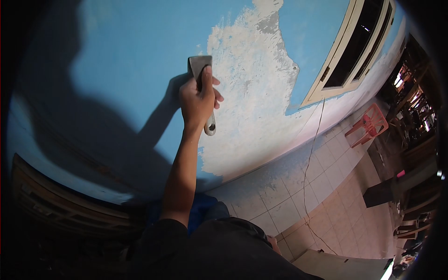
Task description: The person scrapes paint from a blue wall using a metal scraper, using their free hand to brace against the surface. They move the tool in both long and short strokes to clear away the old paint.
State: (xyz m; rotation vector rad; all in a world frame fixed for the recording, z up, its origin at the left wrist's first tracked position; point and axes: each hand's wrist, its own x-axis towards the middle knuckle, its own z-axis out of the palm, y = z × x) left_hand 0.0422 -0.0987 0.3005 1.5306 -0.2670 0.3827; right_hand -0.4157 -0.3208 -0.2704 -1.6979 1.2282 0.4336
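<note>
My left hand (198, 102) is closed around the handle of a paint scraper (200, 63), thumb laid along its upper part. The wide metal blade points up and lies at or very near the blue wall (140, 42); contact cannot be made out. Out of the fist's lower side comes the handle end, which has a hole. To the right of the blade is a large whitish patch (247, 88) with ragged edges, where the blue paint is gone. Only a sliver of my right hand (274, 243) shows low beside my dark shirt, its fingers mostly hidden.
A cream-framed window (345, 56) is set in the wall at upper right. Below, dust and flakes lie on the tiled floor (280, 191), crossed by a thin cord (306, 186). A red plastic chair (368, 126) stands farther right. Dark wooden furniture (60, 191) borders the lower left.
</note>
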